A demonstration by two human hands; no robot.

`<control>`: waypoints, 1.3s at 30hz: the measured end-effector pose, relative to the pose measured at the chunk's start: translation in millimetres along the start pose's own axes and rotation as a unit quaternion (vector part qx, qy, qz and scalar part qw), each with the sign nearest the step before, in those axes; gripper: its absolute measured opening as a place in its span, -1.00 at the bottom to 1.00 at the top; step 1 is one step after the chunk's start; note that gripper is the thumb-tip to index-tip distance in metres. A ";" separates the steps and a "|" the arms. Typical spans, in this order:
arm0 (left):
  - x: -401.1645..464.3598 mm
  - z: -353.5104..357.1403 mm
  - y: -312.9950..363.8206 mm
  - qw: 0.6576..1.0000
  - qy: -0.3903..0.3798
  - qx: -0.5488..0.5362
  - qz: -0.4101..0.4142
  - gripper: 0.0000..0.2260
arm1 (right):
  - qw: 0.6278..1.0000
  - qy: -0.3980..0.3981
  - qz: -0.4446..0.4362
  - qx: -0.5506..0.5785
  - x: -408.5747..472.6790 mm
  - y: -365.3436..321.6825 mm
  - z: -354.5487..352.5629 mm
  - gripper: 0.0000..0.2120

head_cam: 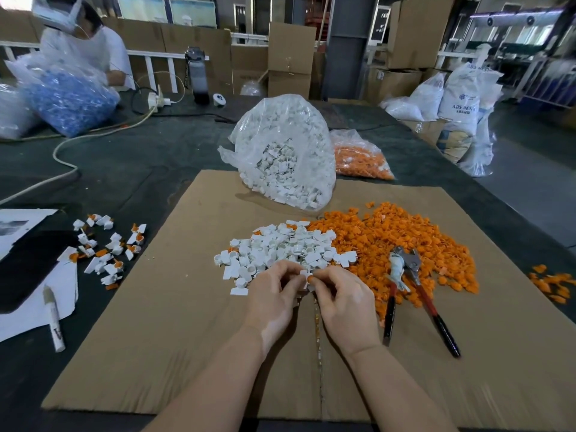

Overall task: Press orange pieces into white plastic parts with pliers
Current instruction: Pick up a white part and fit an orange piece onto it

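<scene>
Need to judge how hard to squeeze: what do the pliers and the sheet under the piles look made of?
Red-handled pliers: dull grey metal head, handles apparently sleeved in glossy red and black plastic or rubber; pale wrapping near the pivot, material unclear. Flat brown sheet: corrugated cardboard by its look, matte, with a centre crease and a raw cut edge.

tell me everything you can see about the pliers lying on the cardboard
The pliers lie flat on the cardboard sheet, to the right of the right hand, and neither hand touches them. The dull metal head points away from the person and rests on the edge of the orange pieces pile. Two long handles, red near the head and black at the grips, splay apart toward the person. A whitish rag or tape looks wrapped round the left handle near the head.
</scene>
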State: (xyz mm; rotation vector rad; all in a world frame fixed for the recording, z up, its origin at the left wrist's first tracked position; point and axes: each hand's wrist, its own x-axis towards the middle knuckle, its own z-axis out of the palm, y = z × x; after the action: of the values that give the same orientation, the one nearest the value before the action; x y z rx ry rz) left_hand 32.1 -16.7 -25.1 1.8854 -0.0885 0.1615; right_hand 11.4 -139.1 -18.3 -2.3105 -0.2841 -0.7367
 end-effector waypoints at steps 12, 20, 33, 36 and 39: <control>-1.9 2.4 1.5 0.999 -0.014 0.041 -0.002 -0.76 | 0.999 0.019 -0.022 -0.032 -0.8 0.1 1.1 -0.88; -3.6 3.1 3.1 0.999 -0.004 0.037 -0.001 -0.74 | 0.996 0.037 -0.069 -0.051 -1.0 1.6 4.2 -0.87; 0.7 3.8 5.1 0.999 -0.001 -0.021 -0.039 -0.94 | 0.994 -0.017 0.071 0.078 0.1 0.9 -0.2 -0.88; 1.8 1.1 3.7 0.998 0.006 -0.037 -0.048 -0.94 | 0.993 -0.024 0.054 0.102 0.1 -0.1 -1.9 -0.77; 2.0 -0.2 3.0 0.998 0.006 -0.039 -0.050 -0.93 | 0.995 -0.030 0.031 0.094 0.5 1.2 -2.1 -0.71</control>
State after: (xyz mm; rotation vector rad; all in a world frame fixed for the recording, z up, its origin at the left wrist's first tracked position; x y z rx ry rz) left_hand 33.6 -17.3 -22.0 1.8055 0.0081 0.0984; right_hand 11.4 -141.3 -17.5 -2.1557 -0.2938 -0.5837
